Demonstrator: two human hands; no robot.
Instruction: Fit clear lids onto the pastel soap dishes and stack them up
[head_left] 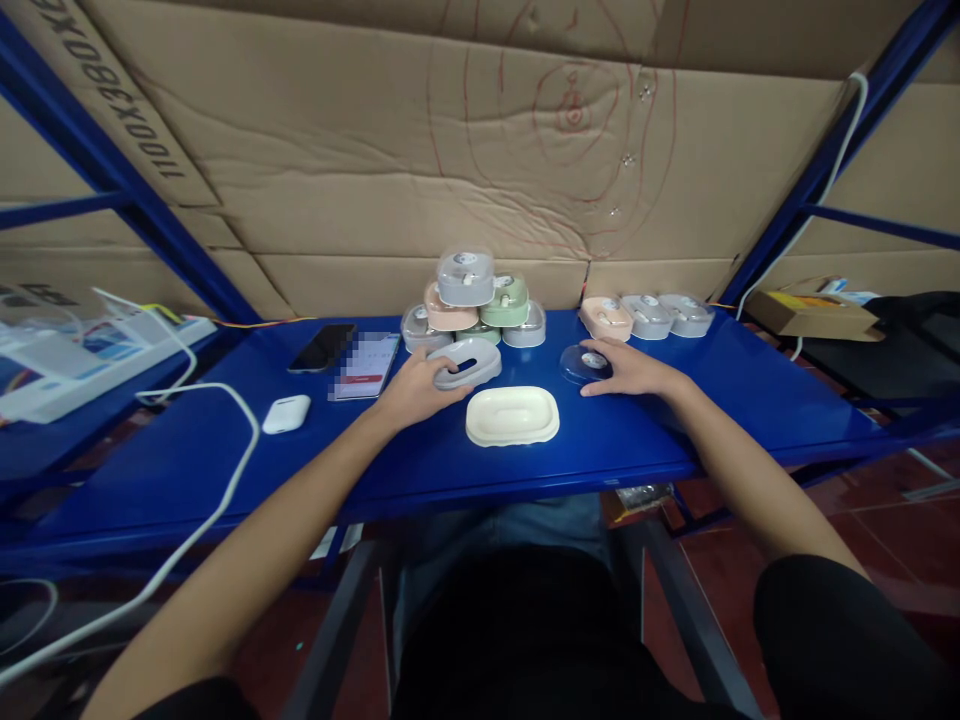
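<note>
My left hand (421, 386) grips the near left side of a grey oval plastic piece (489, 360) with a slot in its middle. Just in front of it, a cream oval plastic base (513, 416) with a recessed centre lies on the blue table. On the right, my right hand (628, 368) has its thumb and fingers around a clear plastic lid (574, 366) with a round sticker, which rests on or close to the table. The fingers partly cover the lid's right side.
Stacked lidded boxes (466, 280) in grey, pink and green stand behind my left hand. Beyond my right hand is a row of boxes (649, 316). Two phones (367, 364) and a white earphone case (286, 414) lie left, near a white cable (244, 440). Cardboard (360, 140) closes the back.
</note>
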